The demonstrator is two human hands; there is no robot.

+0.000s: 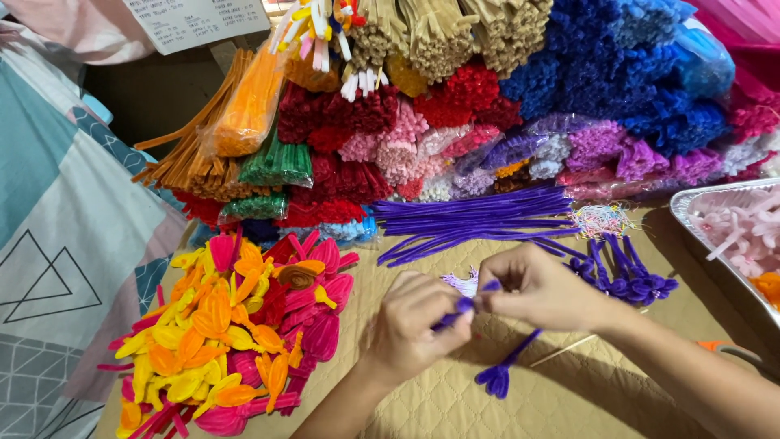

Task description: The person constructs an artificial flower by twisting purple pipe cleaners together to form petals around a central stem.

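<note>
Pinching purple pipe cleaner [497, 375] between both hands: left hand [410, 325] and right hand [540, 286] meeting fingertip to fingertip at its upper end (both clamped). Long axis running diagonally down-right, looped end resting on quilted mat [585, 398], nearer right forearm.

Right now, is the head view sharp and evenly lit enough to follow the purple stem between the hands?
Head view: even light, no glare; soft shadows under the left hand and right hand; the purple pipe cleaner reads fairly sharp, slightly soft at the fingertips; wide-angle stretching toward the edges.

Purple pipe cleaner [465, 306] between both hands
</note>
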